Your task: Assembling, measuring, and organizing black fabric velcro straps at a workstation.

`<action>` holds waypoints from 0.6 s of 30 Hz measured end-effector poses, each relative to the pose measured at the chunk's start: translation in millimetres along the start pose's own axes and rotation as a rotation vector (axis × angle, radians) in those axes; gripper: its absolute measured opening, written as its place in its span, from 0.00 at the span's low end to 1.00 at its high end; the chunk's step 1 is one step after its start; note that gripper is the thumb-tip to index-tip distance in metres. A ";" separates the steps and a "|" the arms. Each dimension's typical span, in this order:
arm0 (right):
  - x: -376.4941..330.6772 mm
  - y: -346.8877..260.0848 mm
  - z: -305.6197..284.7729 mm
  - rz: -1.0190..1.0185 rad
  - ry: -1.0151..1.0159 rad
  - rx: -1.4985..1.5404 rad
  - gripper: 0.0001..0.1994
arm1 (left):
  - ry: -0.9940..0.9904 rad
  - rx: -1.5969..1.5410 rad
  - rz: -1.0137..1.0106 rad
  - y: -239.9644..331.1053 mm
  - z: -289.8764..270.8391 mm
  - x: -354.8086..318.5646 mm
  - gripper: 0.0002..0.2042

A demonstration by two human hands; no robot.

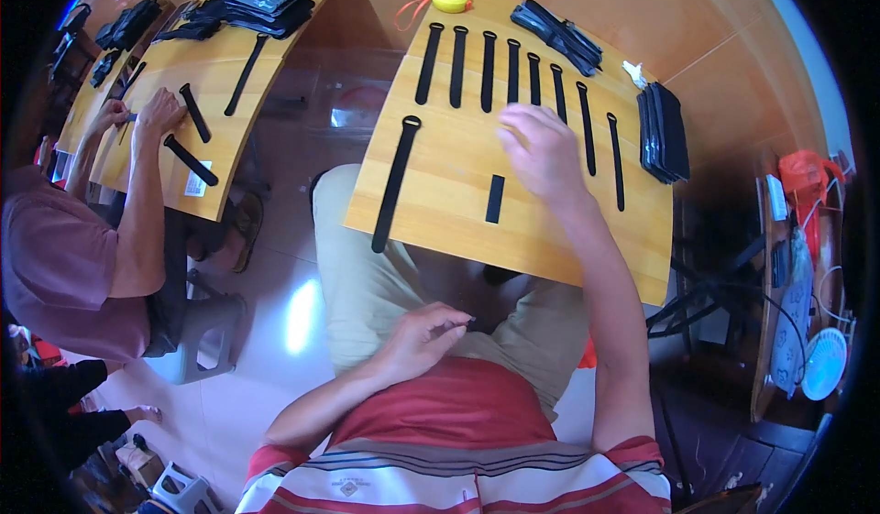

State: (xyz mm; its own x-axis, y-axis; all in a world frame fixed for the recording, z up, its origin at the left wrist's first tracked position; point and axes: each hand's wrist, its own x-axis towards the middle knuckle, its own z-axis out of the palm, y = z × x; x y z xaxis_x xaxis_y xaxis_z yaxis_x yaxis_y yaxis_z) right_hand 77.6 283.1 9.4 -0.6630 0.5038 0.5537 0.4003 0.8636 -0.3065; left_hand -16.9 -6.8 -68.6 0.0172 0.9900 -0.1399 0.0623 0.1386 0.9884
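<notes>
My left hand (423, 338) is in front of my lap, thumb and fingers pinched together. A tiny dark bit shows at its fingertips, too small to name. Over the wooden table, my right hand (546, 155) hangs with bent fingers that are blurred; whether anything is in them I cannot tell. Beyond it lies a row of black looped straps (458, 67), several side by side, some partly hidden by this hand. One longer black strap with a ring end (396, 184) rests apart at the left. A short black strip (495, 199) lies nearest my right hand's wrist.
On my table (440, 225) are a yellow tape measure (451, 0), a bundle of black straps (556, 36) and a black stack (662, 132). A co-worker (82, 248) handles straps at the left table (293, 19). A shelf with a fan (824, 364) stands right.
</notes>
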 end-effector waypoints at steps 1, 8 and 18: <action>15.9 -4.9 15.9 -0.008 0.001 0.005 0.07 | 0.011 0.030 0.017 -8.0 -0.3 -0.1 0.10; 87.1 -1.7 87.1 -0.052 -0.429 -0.157 0.13 | 0.029 0.033 -0.044 -20.9 -10.2 -1.4 0.11; 104.7 -2.9 100.3 -0.145 -0.514 -0.229 0.11 | 0.050 -0.069 -0.054 -26.5 -24.7 2.5 0.11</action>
State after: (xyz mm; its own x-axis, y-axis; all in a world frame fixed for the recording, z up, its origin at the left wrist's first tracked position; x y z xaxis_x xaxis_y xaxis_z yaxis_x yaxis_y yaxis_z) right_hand -56.4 335.2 -9.3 -0.9203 0.3747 0.1125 0.3715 0.9272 -0.0484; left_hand -43.1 -7.3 -93.7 -0.0346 0.9809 -0.1912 -0.0073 0.1911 0.9815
